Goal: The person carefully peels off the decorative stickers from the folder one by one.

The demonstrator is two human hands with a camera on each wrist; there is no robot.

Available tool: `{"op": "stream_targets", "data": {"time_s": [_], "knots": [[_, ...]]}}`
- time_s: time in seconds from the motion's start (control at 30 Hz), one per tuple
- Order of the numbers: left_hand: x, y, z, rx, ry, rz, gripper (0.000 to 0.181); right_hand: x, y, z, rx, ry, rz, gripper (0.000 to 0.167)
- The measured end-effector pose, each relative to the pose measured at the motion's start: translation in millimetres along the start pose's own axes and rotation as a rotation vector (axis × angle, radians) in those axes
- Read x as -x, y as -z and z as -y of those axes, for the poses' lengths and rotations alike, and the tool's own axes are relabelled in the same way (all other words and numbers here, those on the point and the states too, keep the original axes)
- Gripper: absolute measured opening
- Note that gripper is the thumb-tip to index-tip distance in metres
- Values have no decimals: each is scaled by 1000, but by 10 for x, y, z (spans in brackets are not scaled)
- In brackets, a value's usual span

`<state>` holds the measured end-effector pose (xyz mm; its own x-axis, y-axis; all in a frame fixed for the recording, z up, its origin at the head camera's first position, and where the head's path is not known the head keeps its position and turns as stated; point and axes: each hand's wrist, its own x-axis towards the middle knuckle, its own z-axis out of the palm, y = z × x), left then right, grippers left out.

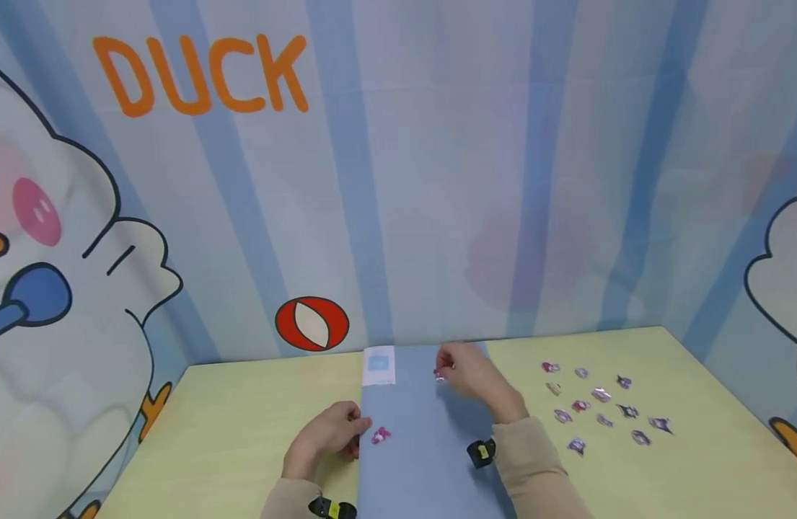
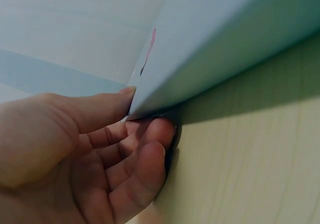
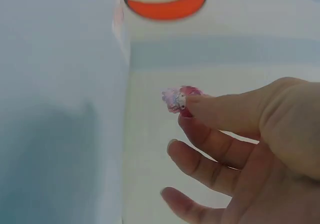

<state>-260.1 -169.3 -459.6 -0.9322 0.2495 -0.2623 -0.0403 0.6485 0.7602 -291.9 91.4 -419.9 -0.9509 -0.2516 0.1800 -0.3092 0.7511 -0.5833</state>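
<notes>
A long light-blue sheet (image 1: 424, 411) lies on the table. My left hand (image 1: 329, 435) holds its left edge, thumb on top and curled fingers below, as the left wrist view shows the hand (image 2: 100, 149) at the sheet's edge (image 2: 165, 83). Beside that thumb a small pink sticker (image 1: 381, 435) sits on the blue surface. Over the far part of the sheet, my right hand (image 1: 469, 371) pinches another small pink-and-white sticker (image 3: 175, 99) between thumb and index finger. In the right wrist view, that sticker is clear of the sheet and the other fingers are spread.
Several small shiny stickers (image 1: 601, 394) lie scattered on the pale yellow table (image 1: 262, 411), right of the sheet. A white label (image 1: 379, 365) with a blue square is at the sheet's far left corner. Behind the table stands a striped backdrop (image 1: 430, 180) with duck drawings.
</notes>
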Motion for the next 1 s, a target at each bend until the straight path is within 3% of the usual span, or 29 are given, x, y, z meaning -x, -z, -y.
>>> {"op": "stream_targets", "data": {"time_s": [0.3, 0.6, 0.77, 1.0], "knots": [[-8, 7, 36, -14, 5, -8, 20, 171, 500, -639, 29, -12, -39, 15], [-28, 0, 12, -12, 17, -5, 20, 469, 937, -1294, 36, -161, 10, 8], [-20, 4, 16, -12, 9, -10, 20, 566, 1028, -1500, 26, -246, 20, 10], [-5, -14, 6, -10, 3, -5, 20, 664, 966, -1616, 19, -356, 35, 10]]}}
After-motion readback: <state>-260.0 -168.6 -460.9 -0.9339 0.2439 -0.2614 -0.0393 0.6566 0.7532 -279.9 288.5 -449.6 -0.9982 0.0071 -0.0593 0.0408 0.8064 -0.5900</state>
